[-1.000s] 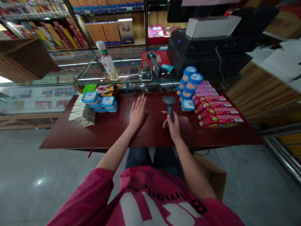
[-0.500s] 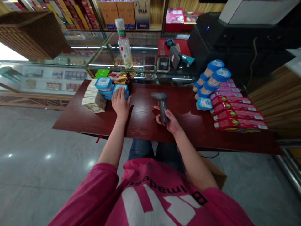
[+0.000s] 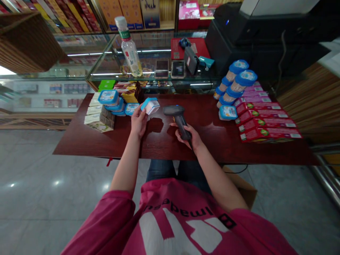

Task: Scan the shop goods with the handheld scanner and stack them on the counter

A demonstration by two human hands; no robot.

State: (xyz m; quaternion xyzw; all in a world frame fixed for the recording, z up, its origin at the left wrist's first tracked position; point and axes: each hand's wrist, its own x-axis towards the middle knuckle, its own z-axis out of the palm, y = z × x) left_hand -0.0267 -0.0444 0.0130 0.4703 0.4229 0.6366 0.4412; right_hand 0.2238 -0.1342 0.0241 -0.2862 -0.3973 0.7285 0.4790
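My left hand (image 3: 138,120) is closed on a small blue-lidded tub (image 3: 150,105), lifted off the dark red table (image 3: 159,141) and tilted toward the scanner. My right hand (image 3: 190,136) grips the handle of a black barcode scanner (image 3: 177,117), its head pointing left at the tub. Just left of my left hand stands a pile of the same blue-lidded tubs (image 3: 113,101) on pale cartons (image 3: 97,118).
More blue-lidded tubs (image 3: 235,85) and rows of red and pink boxes (image 3: 265,122) lie on the right of the table. A glass counter behind holds a plastic bottle (image 3: 129,49) and a card terminal (image 3: 190,59). A black register (image 3: 255,35) stands back right; a cardboard box (image 3: 243,187) sits under the table.
My left hand went from flat on the table to the tub pile, took one tub and brought it up toward the scanner. The scanner has tipped toward the tub.
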